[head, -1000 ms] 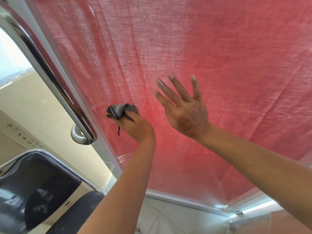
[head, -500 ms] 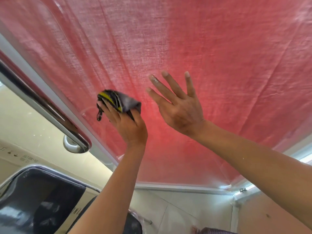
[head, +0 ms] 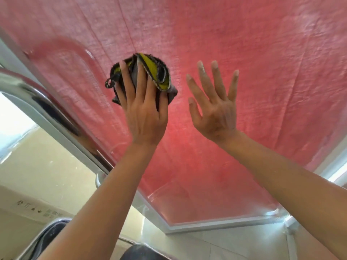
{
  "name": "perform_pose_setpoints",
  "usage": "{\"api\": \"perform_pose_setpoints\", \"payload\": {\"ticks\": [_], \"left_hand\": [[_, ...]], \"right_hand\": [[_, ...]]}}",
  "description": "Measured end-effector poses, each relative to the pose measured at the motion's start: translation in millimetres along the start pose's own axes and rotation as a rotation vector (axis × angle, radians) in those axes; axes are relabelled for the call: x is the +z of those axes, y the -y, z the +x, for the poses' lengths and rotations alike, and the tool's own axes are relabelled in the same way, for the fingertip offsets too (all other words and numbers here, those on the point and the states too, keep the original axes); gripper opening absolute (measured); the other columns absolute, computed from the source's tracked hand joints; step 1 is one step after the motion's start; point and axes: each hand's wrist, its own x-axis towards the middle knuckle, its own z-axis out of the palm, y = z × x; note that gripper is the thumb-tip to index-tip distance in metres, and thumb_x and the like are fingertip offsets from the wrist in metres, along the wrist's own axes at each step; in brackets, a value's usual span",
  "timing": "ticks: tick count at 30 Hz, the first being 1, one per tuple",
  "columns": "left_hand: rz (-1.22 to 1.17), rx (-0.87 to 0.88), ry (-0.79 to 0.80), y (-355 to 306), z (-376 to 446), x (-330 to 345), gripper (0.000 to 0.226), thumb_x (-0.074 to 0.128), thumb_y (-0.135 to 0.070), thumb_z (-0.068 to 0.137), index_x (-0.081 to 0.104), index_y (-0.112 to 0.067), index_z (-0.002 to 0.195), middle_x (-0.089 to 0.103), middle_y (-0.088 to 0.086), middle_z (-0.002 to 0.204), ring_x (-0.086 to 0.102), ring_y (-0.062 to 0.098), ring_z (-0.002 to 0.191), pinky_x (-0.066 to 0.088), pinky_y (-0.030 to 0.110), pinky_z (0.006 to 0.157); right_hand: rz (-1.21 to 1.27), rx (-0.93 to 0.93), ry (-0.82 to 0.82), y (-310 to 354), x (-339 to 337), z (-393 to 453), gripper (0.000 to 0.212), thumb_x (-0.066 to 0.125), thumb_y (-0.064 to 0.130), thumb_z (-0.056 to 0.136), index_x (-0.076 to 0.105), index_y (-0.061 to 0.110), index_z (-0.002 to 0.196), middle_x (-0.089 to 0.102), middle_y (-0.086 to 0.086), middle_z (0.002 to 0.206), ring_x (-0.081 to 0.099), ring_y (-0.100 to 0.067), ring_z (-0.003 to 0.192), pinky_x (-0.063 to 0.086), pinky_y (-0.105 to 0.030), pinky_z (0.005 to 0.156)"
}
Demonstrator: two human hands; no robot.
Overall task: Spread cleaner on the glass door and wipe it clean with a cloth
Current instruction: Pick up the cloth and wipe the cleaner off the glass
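Cloth (head: 150, 76) grey-yellow, bunched (dark loop hanging), pressed on glass door (head: 262, 53). Left hand (head: 144, 113) grips cloth; right hand (head: 216, 109) flat, fingers spread.

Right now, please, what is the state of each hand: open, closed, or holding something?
Left hand: fingers pressing the bunched grey and yellow cloth against the glass door.
Right hand: open, fingers spread, holding nothing.

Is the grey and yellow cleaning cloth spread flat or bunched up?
Bunched up. The grey and yellow cleaning cloth is crumpled into a wad under the left hand, folds poking out past the fingers, against the glass door.
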Motion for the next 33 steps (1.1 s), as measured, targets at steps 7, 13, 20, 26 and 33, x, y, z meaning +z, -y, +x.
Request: {"api": "perform_pose_setpoints", "payload": {"ticks": [7, 13, 20, 26, 33], "left_hand": [[0.083, 0.292, 0.174, 10, -15, -4, 0.047, 0.046, -0.036, 0.112, 0.052, -0.010, 0.150, 0.042, 0.007, 0.162, 0.022, 0.036, 0.154, 0.013, 0.052, 0.125], [-0.007, 0.184, 0.022, 2, 41, -8, 0.048, 0.055, -0.032, 0.109, 0.050, -0.011, 0.152, 0.041, 0.007, 0.163, 0.029, 0.043, 0.152, 0.007, 0.053, 0.126], [-0.251, 0.366, 0.169, 21, 49, -17, 0.050, 0.064, -0.030, 0.105, 0.055, 0.001, 0.143, 0.049, 0.014, 0.155, 0.033, 0.040, 0.152, 0.016, 0.049, 0.128], [-0.225, 0.345, 0.192, 31, 54, -38, 0.056, 0.070, -0.029, 0.097, 0.050, -0.004, 0.143, 0.043, 0.018, 0.159, 0.027, 0.041, 0.155, 0.006, 0.062, 0.127], [-0.086, 0.136, 0.244, 38, 21, -43, 0.072, 0.049, -0.037, 0.108, 0.020, -0.001, 0.163, 0.014, 0.018, 0.172, 0.008, 0.037, 0.160, 0.002, 0.062, 0.127]], "right_hand": [[-0.023, 0.010, 0.036, -3, -8, 0, 0.052, 0.062, 0.016, 0.101, 0.051, 0.015, 0.151, 0.041, -0.013, 0.160, 0.035, -0.039, 0.150, 0.022, -0.073, 0.118], [-0.004, 0.053, 0.037, -5, -22, 8, 0.054, 0.059, 0.006, 0.098, 0.050, 0.011, 0.151, 0.040, -0.014, 0.160, 0.033, -0.039, 0.151, 0.019, -0.070, 0.121], [0.267, -0.241, -0.028, 24, -30, 28, 0.037, 0.053, -0.010, 0.098, 0.061, -0.005, 0.133, 0.057, -0.020, 0.144, 0.051, -0.034, 0.141, 0.038, -0.055, 0.118], [-0.011, -0.274, -0.091, 28, -9, 33, 0.026, 0.068, 0.017, 0.098, 0.076, 0.017, 0.122, 0.074, 0.001, 0.120, 0.067, -0.021, 0.121, 0.048, -0.051, 0.105], [0.011, -0.484, -0.135, 35, -13, 66, 0.009, 0.070, 0.018, 0.096, 0.078, 0.015, 0.093, 0.075, -0.001, 0.109, 0.069, -0.020, 0.103, 0.044, -0.039, 0.093]]}}
